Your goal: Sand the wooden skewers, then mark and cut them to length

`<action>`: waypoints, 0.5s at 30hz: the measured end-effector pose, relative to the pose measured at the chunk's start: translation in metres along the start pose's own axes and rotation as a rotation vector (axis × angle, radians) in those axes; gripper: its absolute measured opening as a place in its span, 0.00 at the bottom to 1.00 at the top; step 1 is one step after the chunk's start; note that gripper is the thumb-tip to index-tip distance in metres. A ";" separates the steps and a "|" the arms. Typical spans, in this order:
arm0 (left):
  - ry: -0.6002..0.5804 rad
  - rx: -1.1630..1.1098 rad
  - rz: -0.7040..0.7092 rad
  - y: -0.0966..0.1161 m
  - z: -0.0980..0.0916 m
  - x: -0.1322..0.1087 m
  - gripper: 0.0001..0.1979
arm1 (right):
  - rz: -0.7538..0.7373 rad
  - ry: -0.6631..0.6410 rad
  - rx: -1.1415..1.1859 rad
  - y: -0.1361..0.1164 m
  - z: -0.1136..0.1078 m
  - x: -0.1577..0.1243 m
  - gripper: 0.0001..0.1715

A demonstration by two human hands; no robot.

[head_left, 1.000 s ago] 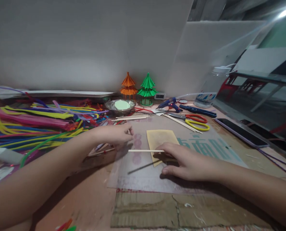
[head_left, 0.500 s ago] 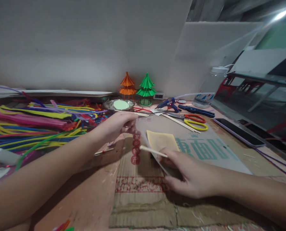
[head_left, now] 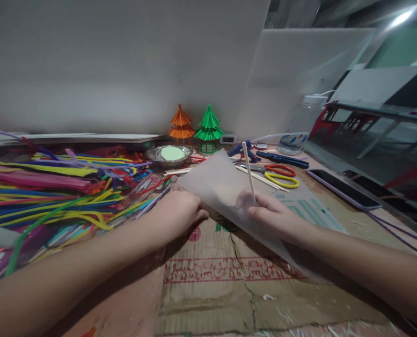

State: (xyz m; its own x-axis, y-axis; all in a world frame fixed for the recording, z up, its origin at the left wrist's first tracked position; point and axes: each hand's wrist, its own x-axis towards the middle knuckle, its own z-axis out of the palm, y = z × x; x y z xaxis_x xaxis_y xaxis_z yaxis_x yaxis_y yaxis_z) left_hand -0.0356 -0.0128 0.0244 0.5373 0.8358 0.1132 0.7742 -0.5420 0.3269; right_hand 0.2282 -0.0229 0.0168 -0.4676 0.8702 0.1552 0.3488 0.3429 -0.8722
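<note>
My right hand [head_left: 269, 210] is closed round a thin wooden stick [head_left: 249, 171] that points upward. The same hand also pinches a translucent sheet [head_left: 217, 175], whose left part is raised off the cardboard [head_left: 208, 299]. Behind the sheet, a pale yellow patch shows faintly. My left hand [head_left: 182, 210] is low beside the sheet's left edge, with its fingers curled inward. What those fingers hold, if anything, is hidden. Left of it lie many coloured pipe cleaners [head_left: 64, 173].
At the back stand an orange pagoda model [head_left: 182, 126] and a green one [head_left: 208, 131], near a metal dish [head_left: 152, 154]. To the right are a glue gun [head_left: 239, 149], scissors [head_left: 281, 180], pliers [head_left: 285, 160], a clear jug [head_left: 294, 135] and a phone [head_left: 343, 189].
My right hand has lifted the sheet, and the stick has swung from nearly level to upright. My left hand has come down towards me, beside the sheet. The view has shifted slightly.
</note>
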 end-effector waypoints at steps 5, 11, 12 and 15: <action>0.026 0.123 0.008 0.001 0.011 0.003 0.16 | 0.128 0.015 0.198 0.002 -0.002 0.004 0.12; 0.065 0.107 0.012 -0.007 0.018 0.006 0.17 | 0.178 0.010 0.304 0.000 -0.001 0.005 0.14; 0.076 0.089 -0.001 -0.007 0.020 0.006 0.16 | 0.172 0.011 0.310 -0.001 0.000 0.005 0.13; 0.093 0.010 -0.046 -0.009 0.025 0.008 0.17 | 0.161 0.021 0.332 -0.001 0.002 0.005 0.13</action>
State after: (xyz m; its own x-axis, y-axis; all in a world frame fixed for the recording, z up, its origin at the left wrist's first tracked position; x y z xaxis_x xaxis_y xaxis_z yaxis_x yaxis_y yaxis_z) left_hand -0.0299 -0.0034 -0.0016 0.4680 0.8641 0.1852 0.8010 -0.5033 0.3240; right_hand 0.2242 -0.0198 0.0174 -0.4099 0.9121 0.0104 0.1319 0.0706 -0.9887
